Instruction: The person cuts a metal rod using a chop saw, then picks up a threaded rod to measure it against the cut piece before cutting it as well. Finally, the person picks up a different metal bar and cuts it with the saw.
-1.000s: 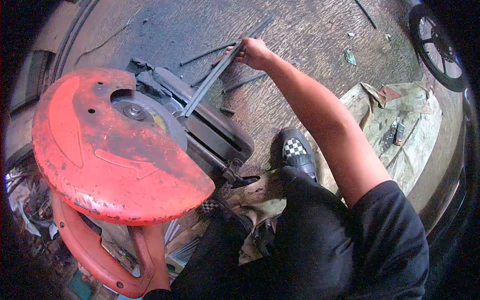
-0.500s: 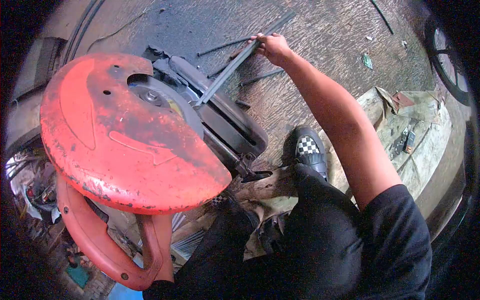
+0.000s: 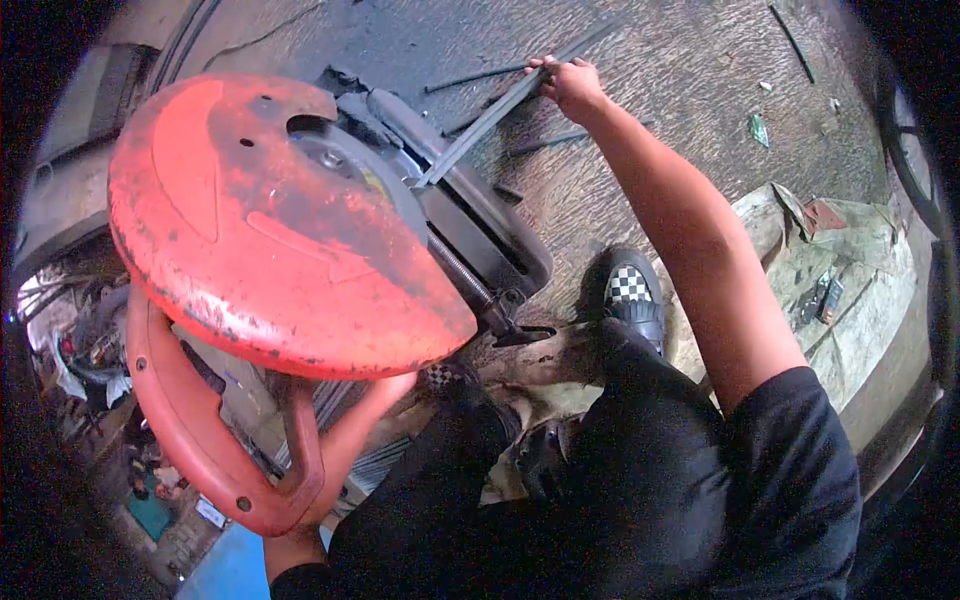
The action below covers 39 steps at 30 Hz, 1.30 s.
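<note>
My right hand (image 3: 575,88), at the end of an outstretched arm, is closed around a long grey metal bar (image 3: 484,130). The bar slants down to the left, and its near end sits at the cutting disc (image 3: 385,180) of a red cut-off saw (image 3: 290,260). Below the saw's worn red guard, my left forearm (image 3: 362,428) passes behind the red handle (image 3: 200,430) and reaches forward. The guard hides my left hand. A threaded clamp screw (image 3: 462,268) runs along the saw's dark base (image 3: 490,240).
Dark metal rods (image 3: 475,79) lie on the wet, rough floor (image 3: 680,90). A dirty sheet (image 3: 860,270) with a small dark object (image 3: 832,299) on it is spread at right, near a wheel (image 3: 910,150). My checkered shoe (image 3: 632,288) stands beside the saw.
My left forearm has moved from beside the saw handle to forward under the guard. The view has shifted slightly. My right hand keeps its hold on the bar.
</note>
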Each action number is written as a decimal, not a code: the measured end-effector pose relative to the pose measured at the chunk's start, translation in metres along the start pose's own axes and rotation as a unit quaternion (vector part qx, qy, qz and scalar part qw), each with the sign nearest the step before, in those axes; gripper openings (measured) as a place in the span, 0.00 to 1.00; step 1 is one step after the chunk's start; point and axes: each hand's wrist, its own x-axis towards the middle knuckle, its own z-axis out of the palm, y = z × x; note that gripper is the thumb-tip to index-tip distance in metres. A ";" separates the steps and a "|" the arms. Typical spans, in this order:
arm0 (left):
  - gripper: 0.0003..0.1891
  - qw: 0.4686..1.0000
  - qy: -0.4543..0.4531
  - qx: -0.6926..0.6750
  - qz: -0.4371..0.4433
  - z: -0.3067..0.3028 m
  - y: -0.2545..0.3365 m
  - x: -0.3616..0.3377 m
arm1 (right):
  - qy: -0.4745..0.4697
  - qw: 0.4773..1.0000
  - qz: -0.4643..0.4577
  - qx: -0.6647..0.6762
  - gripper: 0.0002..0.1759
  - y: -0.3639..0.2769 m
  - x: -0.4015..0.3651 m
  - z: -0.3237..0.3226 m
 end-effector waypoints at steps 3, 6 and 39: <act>0.12 1.000 -0.024 0.018 0.002 -0.004 0.014 0.005 | -0.129 0.896 -0.336 -0.260 0.07 0.066 0.070 -0.058; 0.12 0.993 -0.103 0.050 0.021 -0.024 0.038 0.023 | -0.033 0.996 0.006 0.086 0.08 0.004 0.003 -0.008; 0.12 0.960 -0.063 0.171 0.213 -0.245 0.224 0.067 | 0.045 0.999 -0.001 -0.021 0.12 0.001 0.001 -0.004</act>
